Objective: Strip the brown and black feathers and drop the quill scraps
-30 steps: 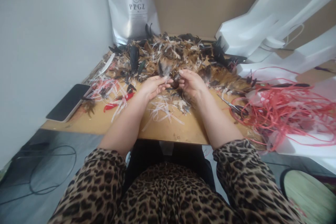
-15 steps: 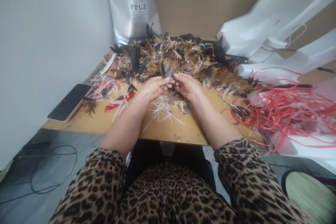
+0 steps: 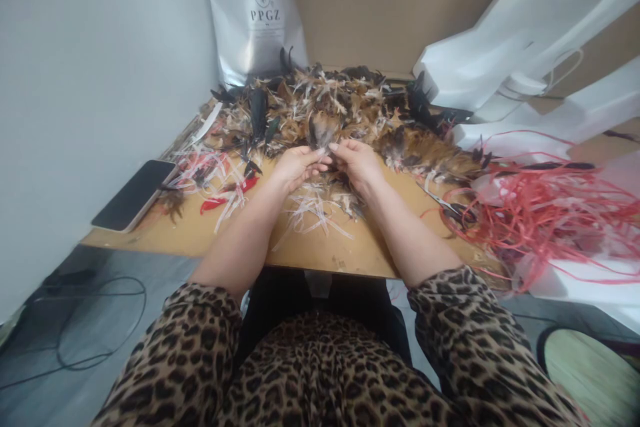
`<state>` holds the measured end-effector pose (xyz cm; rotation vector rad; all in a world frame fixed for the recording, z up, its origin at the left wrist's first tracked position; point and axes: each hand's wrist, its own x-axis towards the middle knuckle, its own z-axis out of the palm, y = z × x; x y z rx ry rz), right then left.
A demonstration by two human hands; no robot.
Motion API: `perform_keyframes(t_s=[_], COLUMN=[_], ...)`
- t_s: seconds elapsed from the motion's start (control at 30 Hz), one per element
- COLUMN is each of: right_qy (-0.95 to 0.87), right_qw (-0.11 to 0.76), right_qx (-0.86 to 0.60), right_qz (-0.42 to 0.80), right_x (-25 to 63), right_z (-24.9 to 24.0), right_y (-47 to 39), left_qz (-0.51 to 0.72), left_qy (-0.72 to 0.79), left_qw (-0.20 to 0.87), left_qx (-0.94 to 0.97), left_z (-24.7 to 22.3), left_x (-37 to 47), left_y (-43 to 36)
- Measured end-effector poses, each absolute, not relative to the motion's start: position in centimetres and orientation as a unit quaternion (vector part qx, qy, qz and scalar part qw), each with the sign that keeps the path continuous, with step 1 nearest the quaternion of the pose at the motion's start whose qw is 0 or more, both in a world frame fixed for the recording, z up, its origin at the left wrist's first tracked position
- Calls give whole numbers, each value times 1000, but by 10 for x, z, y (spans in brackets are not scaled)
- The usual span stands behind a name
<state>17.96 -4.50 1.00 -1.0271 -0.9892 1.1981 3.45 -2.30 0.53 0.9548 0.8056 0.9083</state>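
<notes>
Between my two hands a small bunch of grey-brown feathers point(image 3: 324, 129) stands with its tips pointing away from me. My left hand point(image 3: 300, 165) pinches its base between thumb and fingers. From the other side, my right hand point(image 3: 356, 159) has its thumb and fingertips closed at the same base, close to the left thumb. Just beyond the hands lies a wide heap of brown, white and black feathers point(image 3: 360, 103). Pale ribbon strips point(image 3: 315, 213) and loose feathers lie on the table below the hands.
A phone point(image 3: 134, 195) lies at the table's left edge, near red and white strips point(image 3: 203, 167). Scissors point(image 3: 447, 205) rest to the right, beside a tangle of red ribbon point(image 3: 555, 213). A silver bag point(image 3: 257, 47) stands behind the heap; the wooden table point(image 3: 330, 257) ends near my lap.
My right hand's fingers have shifted slightly at the bunch's base, and the feathers show a little more fully. Both arms stay nearly in place.
</notes>
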Motion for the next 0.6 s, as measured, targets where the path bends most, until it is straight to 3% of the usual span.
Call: perform_keyframes(t_s=[0.6], right_qy=[-422], right_qw=[605], right_qx=[-433], right_qz=[518], right_x=[174], right_z=[4], right_y=[-45], left_qz=[414], left_qy=[367], left_qw=[671], left_qx=[494], left_z=[4], left_x=[38], left_y=[-25])
